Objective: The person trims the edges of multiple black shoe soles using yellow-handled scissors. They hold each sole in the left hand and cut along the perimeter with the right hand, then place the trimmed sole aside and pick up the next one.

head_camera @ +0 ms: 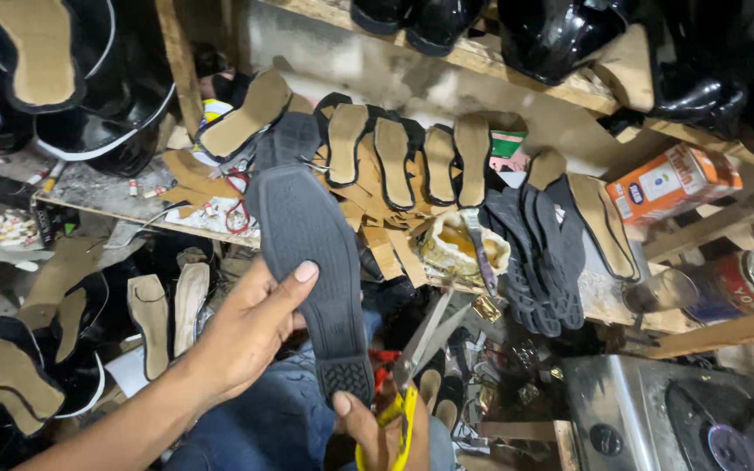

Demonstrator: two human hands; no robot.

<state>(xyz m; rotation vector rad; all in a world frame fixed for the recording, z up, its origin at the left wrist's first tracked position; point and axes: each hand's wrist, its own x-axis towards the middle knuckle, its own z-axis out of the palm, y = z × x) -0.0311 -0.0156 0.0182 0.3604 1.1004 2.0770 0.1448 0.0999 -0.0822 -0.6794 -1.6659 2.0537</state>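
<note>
**Over my lap, a black sole and a pair of scissors**

Above my jeans, my left hand grips the long black rubber sole by its edge, thumb pressed across the tread, heel end pointing down toward me. My right hand is closed around the yellow-handled scissors, thumb touching the sole's heel, blades angled up and to the right, just beside the sole. Behind, on the cluttered surface, a row of tan insoles leans against the wall. A stack of black soles lies to the right, near an orange box.
</note>
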